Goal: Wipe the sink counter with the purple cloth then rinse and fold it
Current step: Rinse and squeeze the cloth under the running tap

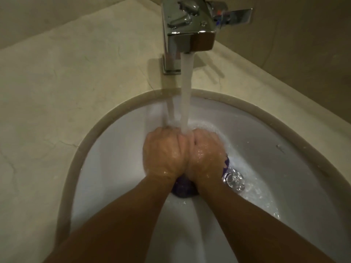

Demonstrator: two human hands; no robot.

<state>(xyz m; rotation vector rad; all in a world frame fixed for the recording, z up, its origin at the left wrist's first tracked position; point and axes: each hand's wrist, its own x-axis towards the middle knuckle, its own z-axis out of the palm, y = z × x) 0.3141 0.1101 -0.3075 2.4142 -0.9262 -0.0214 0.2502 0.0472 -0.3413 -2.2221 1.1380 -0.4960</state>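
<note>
The purple cloth [183,187] is bunched up in the white sink [117,168], mostly hidden under my two hands. My left hand [164,151] and my right hand [206,154] are pressed side by side with fingers curled down round the cloth. A little purple shows below my wrists and at the right edge of my right hand. Water runs from the chrome faucet [190,29] in a stream [187,95] that lands where my hands meet.
The beige stone counter [66,76] surrounds the basin. The chrome drain [234,179] lies just right of my hands, with water pooling around it. The faucet lever [237,16] points right. A wall stands behind the counter.
</note>
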